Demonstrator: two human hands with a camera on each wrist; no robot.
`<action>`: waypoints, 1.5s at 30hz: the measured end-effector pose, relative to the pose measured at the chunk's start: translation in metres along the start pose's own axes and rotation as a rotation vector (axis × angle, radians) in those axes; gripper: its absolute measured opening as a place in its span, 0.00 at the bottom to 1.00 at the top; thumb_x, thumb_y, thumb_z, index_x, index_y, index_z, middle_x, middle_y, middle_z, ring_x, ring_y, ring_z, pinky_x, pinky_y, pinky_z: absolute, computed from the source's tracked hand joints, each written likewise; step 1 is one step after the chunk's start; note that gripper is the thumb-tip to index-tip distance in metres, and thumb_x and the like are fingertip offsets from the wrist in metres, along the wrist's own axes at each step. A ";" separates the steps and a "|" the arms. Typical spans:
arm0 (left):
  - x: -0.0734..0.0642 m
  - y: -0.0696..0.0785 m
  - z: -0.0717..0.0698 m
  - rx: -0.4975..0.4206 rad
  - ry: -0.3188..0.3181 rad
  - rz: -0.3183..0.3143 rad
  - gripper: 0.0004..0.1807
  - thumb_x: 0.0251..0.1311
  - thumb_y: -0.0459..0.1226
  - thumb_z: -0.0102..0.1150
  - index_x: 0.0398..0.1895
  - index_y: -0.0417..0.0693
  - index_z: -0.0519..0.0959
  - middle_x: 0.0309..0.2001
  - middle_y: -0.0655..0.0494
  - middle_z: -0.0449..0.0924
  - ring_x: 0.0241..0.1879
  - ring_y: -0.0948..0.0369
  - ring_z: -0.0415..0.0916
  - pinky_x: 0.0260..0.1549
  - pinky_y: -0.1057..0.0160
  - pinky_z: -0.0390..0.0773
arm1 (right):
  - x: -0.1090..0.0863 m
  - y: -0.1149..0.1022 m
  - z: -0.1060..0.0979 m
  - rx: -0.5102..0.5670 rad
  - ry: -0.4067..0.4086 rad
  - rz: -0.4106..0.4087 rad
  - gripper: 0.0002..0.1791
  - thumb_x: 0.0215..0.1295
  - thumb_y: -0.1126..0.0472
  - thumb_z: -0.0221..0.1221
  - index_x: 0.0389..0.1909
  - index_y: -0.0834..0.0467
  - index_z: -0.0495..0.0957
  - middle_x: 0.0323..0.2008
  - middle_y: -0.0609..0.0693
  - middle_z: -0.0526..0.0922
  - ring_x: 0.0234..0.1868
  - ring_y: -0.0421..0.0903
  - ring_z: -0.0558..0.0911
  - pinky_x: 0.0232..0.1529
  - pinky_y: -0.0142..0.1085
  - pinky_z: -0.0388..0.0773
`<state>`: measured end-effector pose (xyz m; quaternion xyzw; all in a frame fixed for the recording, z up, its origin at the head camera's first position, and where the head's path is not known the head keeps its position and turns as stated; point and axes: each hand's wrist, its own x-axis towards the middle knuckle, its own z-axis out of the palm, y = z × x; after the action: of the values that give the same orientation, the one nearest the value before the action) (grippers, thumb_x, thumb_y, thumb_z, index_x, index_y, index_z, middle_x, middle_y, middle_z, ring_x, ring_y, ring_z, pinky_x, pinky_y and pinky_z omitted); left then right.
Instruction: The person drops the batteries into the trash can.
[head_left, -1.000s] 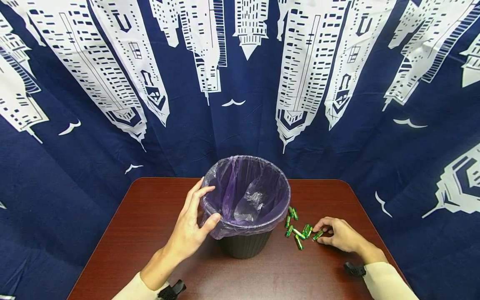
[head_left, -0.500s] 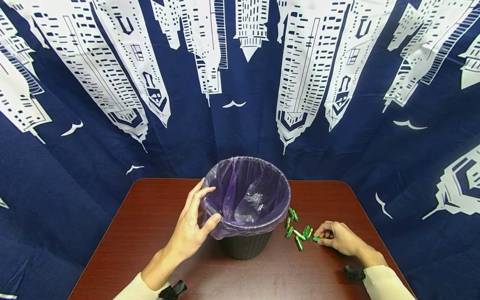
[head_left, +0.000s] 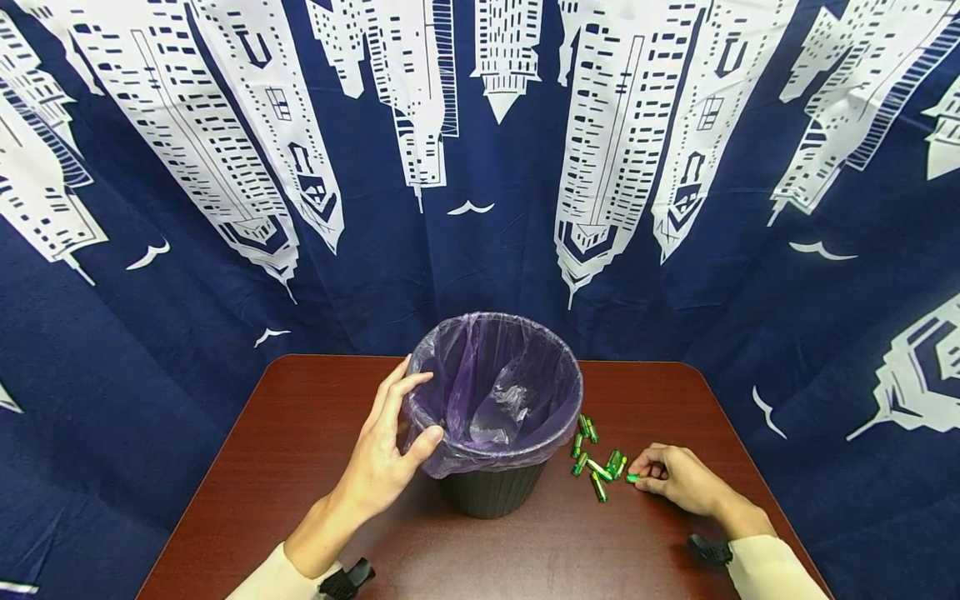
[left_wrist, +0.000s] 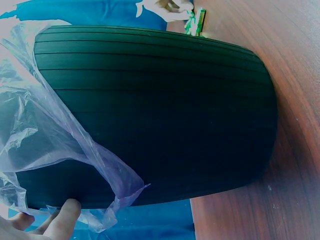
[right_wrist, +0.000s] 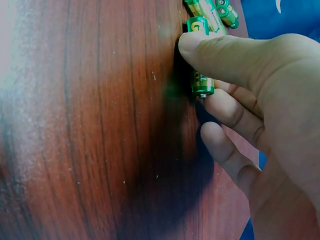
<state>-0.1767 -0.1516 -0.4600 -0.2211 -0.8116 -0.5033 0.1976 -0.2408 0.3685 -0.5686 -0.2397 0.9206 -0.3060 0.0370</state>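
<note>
A black ribbed trash can (head_left: 491, 493) stands mid-table, lined with a translucent purple trash bag (head_left: 517, 454) folded over its rim. My left hand (head_left: 378, 454) holds the can's left side at the rim, thumb toward the front and index finger reaching over the edge. In the left wrist view, fingertips (left_wrist: 67, 215) lie against the bagged side. To the right of the can, my right hand (head_left: 686, 479) pinches a green battery (right_wrist: 202, 86) between thumb and fingers, low over the table. Several other green batteries (head_left: 598, 487) lie loosely grouped between that hand and the can.
The reddish-brown wooden table (head_left: 315, 433) has rounded far corners. A dark blue cloth (head_left: 495, 267) printed with white buildings hangs behind it and along both sides. Black straps (head_left: 348, 579) sit around both wrists.
The right hand has shifted slightly downward, and the battery in its fingers has turned from slanted to nearly level. The left hand and the trash can look unchanged.
</note>
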 end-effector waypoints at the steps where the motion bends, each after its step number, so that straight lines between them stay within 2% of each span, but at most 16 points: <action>1: 0.000 0.000 0.000 -0.001 0.000 0.000 0.41 0.74 0.40 0.74 0.87 0.56 0.71 0.95 0.49 0.54 0.84 0.38 0.76 0.67 0.32 0.87 | 0.000 -0.001 -0.001 -0.003 0.001 0.001 0.10 0.67 0.64 0.82 0.41 0.49 0.92 0.37 0.38 0.86 0.36 0.27 0.77 0.36 0.27 0.77; 5: 0.000 0.000 0.000 -0.007 -0.003 -0.001 0.41 0.74 0.41 0.74 0.87 0.53 0.71 0.95 0.49 0.54 0.84 0.37 0.75 0.68 0.30 0.86 | -0.001 -0.003 -0.004 -0.012 -0.003 0.000 0.10 0.68 0.65 0.82 0.40 0.49 0.91 0.37 0.38 0.86 0.37 0.27 0.78 0.36 0.27 0.77; 10: 0.001 0.000 -0.001 -0.006 -0.009 -0.008 0.41 0.74 0.41 0.74 0.88 0.56 0.71 0.96 0.49 0.54 0.83 0.38 0.76 0.68 0.30 0.86 | 0.001 -0.006 -0.009 -0.031 0.004 -0.013 0.11 0.68 0.66 0.81 0.40 0.47 0.91 0.37 0.37 0.86 0.37 0.28 0.78 0.37 0.28 0.77; 18: 0.001 -0.001 -0.003 -0.012 -0.007 -0.011 0.41 0.74 0.40 0.74 0.88 0.59 0.70 0.96 0.50 0.54 0.85 0.37 0.74 0.70 0.28 0.84 | 0.007 -0.020 -0.025 -0.055 0.077 -0.037 0.12 0.66 0.66 0.82 0.39 0.47 0.90 0.37 0.36 0.85 0.38 0.31 0.79 0.37 0.30 0.78; 22: 0.000 0.000 -0.001 -0.015 -0.009 -0.005 0.40 0.75 0.40 0.74 0.88 0.56 0.70 0.95 0.49 0.54 0.84 0.36 0.75 0.69 0.28 0.84 | 0.008 -0.028 -0.034 -0.061 0.132 -0.054 0.13 0.65 0.68 0.82 0.39 0.48 0.90 0.36 0.36 0.85 0.38 0.30 0.79 0.37 0.30 0.80; 26: 0.000 0.000 0.000 -0.012 -0.013 -0.003 0.40 0.75 0.40 0.73 0.88 0.55 0.70 0.95 0.48 0.54 0.83 0.36 0.75 0.69 0.28 0.85 | 0.008 -0.035 -0.040 -0.053 0.150 -0.066 0.14 0.65 0.69 0.81 0.40 0.48 0.90 0.37 0.36 0.86 0.38 0.27 0.80 0.37 0.30 0.82; 35: 0.000 0.001 -0.001 -0.007 -0.005 -0.015 0.40 0.75 0.42 0.73 0.88 0.63 0.70 0.96 0.48 0.54 0.85 0.34 0.73 0.69 0.27 0.85 | 0.018 -0.045 -0.048 -0.033 0.161 -0.102 0.12 0.69 0.69 0.80 0.44 0.50 0.91 0.39 0.45 0.90 0.39 0.27 0.83 0.40 0.31 0.86; 40: 0.000 0.001 0.000 -0.003 -0.001 -0.013 0.40 0.74 0.42 0.73 0.87 0.62 0.71 0.95 0.48 0.54 0.85 0.33 0.73 0.68 0.25 0.85 | 0.020 -0.048 -0.048 -0.025 0.150 -0.108 0.12 0.71 0.68 0.79 0.45 0.49 0.90 0.40 0.49 0.91 0.40 0.28 0.84 0.42 0.31 0.87; 45: 0.000 0.000 0.001 -0.003 0.000 -0.007 0.40 0.74 0.42 0.73 0.87 0.60 0.71 0.95 0.48 0.55 0.85 0.33 0.73 0.68 0.25 0.84 | 0.022 -0.055 -0.047 -0.021 0.160 -0.119 0.12 0.70 0.68 0.79 0.45 0.49 0.90 0.40 0.46 0.91 0.40 0.28 0.83 0.41 0.31 0.87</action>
<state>-0.1769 -0.1513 -0.4607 -0.2184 -0.8117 -0.5052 0.1955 -0.2473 0.3463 -0.4967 -0.2693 0.9078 -0.3162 -0.0573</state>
